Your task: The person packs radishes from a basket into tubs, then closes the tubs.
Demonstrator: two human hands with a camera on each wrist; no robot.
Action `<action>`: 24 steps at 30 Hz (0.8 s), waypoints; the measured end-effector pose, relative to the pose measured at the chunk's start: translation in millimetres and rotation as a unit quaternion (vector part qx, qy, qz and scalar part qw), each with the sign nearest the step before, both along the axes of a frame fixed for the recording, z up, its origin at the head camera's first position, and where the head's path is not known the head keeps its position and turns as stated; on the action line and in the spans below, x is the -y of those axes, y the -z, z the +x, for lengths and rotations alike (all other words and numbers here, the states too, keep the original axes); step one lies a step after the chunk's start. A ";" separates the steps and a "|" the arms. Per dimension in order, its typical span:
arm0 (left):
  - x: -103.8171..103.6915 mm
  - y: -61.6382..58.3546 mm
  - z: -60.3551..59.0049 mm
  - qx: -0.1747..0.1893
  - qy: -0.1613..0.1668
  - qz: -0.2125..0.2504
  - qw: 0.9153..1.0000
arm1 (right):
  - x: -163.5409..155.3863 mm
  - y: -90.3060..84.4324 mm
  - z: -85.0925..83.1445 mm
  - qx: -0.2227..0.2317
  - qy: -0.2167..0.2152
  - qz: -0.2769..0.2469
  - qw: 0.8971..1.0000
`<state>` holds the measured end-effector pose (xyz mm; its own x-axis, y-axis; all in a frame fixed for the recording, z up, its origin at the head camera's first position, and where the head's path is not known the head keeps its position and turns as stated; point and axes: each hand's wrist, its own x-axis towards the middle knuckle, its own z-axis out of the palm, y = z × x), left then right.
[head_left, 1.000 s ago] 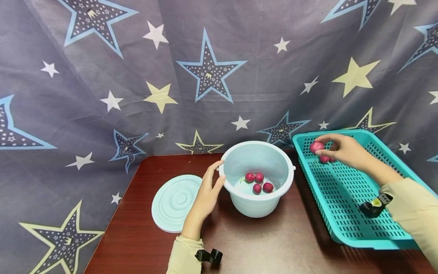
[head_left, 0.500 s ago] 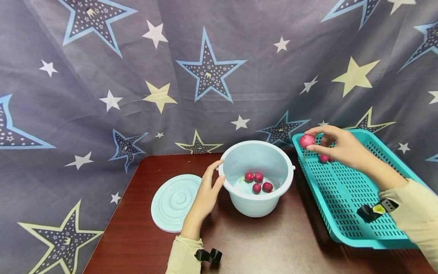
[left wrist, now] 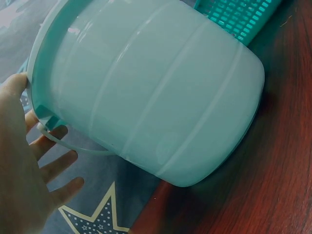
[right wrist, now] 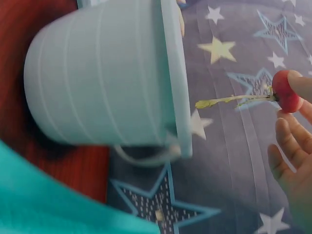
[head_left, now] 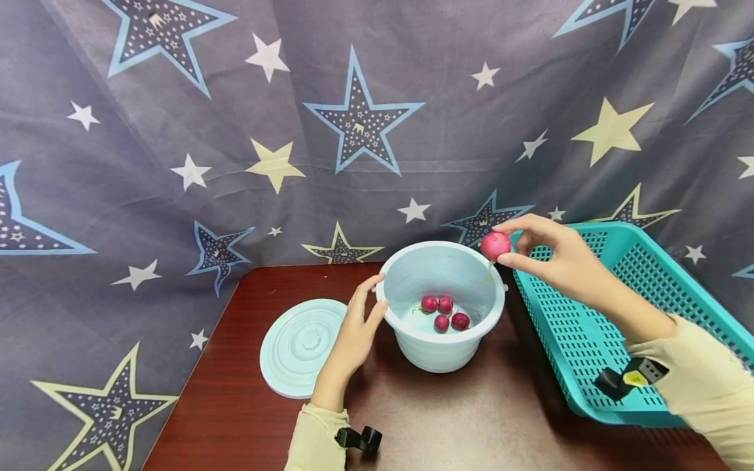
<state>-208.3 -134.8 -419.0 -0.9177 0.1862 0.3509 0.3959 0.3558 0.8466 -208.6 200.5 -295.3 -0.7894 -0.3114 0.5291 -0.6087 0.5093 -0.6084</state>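
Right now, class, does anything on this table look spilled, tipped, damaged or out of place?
Nothing stands out. The bucket stands upright with four radishes inside, its lid lies flat beside it, and the basket sits level. The right hand pinches one radish; the left hand touches the rim.

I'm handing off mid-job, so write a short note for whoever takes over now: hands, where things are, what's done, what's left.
Right hand: fingers pinch one radish above the right rim of the pale blue bucket, not yet dropped.
Left hand: rests on the bucket's left rim, steadying it.
Done: four radishes lie in the bucket.
Things: lid lies flat on the table, left of the bucket; teal basket to the right, its far corner hidden by the hand.
Left: probably drop this radish in, check the basket, fit the lid.
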 end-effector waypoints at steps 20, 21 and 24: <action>-0.7 -1.2 0.9 -0.006 -0.002 -0.002 1.000 | 48.7 46.4 -8.5 0.055 -0.116 0.076 0.989; -0.8 -1.2 0.9 -0.006 -0.002 -0.003 1.000 | 49.5 47.3 -8.4 0.056 -0.119 0.086 0.988; -0.8 -1.6 1.0 -0.006 -0.003 -0.004 1.000 | 51.3 49.2 -7.1 0.064 -0.115 0.117 0.984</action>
